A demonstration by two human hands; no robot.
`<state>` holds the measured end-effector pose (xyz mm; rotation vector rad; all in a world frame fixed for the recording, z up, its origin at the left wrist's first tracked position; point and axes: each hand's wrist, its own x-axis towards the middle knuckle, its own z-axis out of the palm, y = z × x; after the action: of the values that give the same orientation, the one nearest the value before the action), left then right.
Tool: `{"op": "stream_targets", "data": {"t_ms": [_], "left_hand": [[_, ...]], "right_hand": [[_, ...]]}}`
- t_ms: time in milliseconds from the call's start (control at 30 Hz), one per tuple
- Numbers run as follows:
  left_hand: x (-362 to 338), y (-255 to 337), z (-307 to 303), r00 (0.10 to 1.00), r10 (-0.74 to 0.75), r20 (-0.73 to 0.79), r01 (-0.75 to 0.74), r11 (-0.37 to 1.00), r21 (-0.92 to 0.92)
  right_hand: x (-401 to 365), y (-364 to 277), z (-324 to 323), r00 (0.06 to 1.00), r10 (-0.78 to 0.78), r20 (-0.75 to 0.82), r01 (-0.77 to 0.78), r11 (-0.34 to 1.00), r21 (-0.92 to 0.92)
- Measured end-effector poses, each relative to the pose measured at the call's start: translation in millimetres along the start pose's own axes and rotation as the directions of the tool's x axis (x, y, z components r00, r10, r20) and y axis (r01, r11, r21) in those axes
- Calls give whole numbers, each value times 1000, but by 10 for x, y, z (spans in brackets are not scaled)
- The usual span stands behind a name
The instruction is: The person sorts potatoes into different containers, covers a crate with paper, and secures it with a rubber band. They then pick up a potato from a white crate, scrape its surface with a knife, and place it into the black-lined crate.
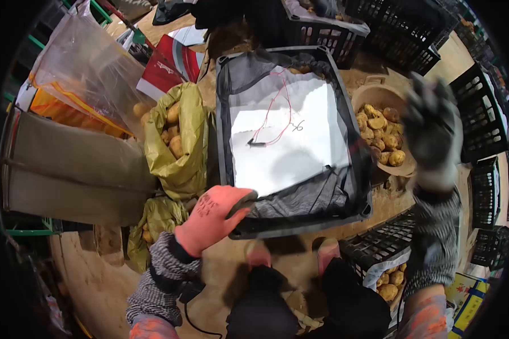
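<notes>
My left hand [216, 219], in a pink glove with a dark palm, is closed at the near left corner of a black crate [222, 121]. Its thumb and fingers pinch the crate's black liner [305, 199]. On the liner lies a white paper sheet [316, 121] with handwriting that looks like "36". A thin red cord [289, 107] with a small black piece rests on that sheet. Blurred by motion, my right hand [432, 121] wears a dark glove and is raised beside a tan basket [373, 93] of potatoes [382, 133]. Its fingers look stretched out, with nothing visible in them.
Yellow-green bags [175, 169] of potatoes stand left of the crate. A clear plastic bag [85, 62] and a grey panel [76, 164] are farther left. More black crates [479, 110] line the right and back. A potato crate [379, 243] sits near my feet.
</notes>
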<state>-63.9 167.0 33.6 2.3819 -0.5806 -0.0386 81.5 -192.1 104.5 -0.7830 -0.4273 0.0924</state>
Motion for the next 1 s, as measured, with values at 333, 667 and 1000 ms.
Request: {"op": "stream_targets", "data": {"t_ms": [333, 667, 1000], "left_hand": [[1807, -470, 403, 918, -364, -160, 16, 434, -901], [783, 312, 518, 934, -357, 6, 279, 719, -637], [783, 372, 793, 947, -318, 36, 263, 707, -656]], "right_hand": [[413, 1022, -492, 970, 15, -241, -89, 951, -296], [1074, 758, -220, 949, 71, 306, -23, 987, -156], [1172, 1284, 856, 629, 711, 314, 15, 392, -920]]}}
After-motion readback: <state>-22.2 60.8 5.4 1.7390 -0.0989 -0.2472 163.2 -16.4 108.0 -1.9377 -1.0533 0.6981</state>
